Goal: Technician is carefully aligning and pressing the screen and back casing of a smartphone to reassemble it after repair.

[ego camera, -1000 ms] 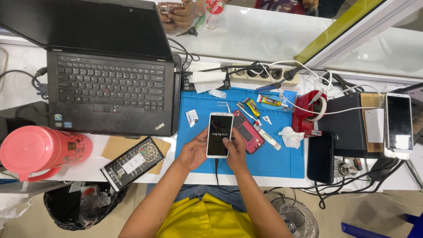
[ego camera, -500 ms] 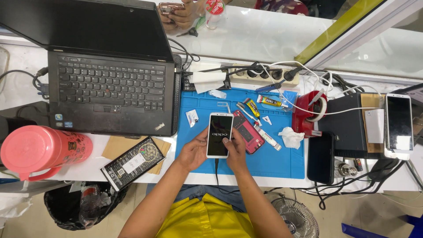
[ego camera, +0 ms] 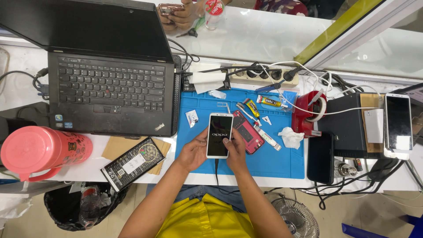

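Blue silicone covers the middle of the frame: a work mat point(ego camera: 273, 158) lies on the white bench point(ego camera: 264, 35), and on it, just left of centre, you hold a white-framed phone point(ego camera: 219, 135) with a lit dark screen. Your left hand point(ego camera: 192, 152) closes its grip on the phone's left edge, the thumb lying along the side, and your right hand point(ego camera: 234, 150) is clamped on the right edge with the thumb resting on the lower part of the screen. A thin dark cable point(ego camera: 216, 169) runs from the phone's bottom end toward the lower edge of the frame. Just right of the phone, partly under your right hand, lies an opened red phone body point(ego camera: 249, 134), and beside that a white stick-shaped tool point(ego camera: 267, 138) and a crumpled white tissue point(ego camera: 291, 137). Above them on the mat sit a small yellow glue tube point(ego camera: 252, 108) and a second tube point(ego camera: 269, 102). A red tape dispenser point(ego camera: 309, 115) stands at the mat's right edge, with a black phone point(ego camera: 320, 158) lying face up below it. At the upper left a black laptop point(ego camera: 110, 94) stands open; at the far left lies a pink jug point(ego camera: 42, 150), and between them and you, a black patterned box point(ego camera: 133, 163). A white phone point(ego camera: 398, 124) rests at the far right. At the top of the frame another person's hands point(ego camera: 178, 15) hold a small device.
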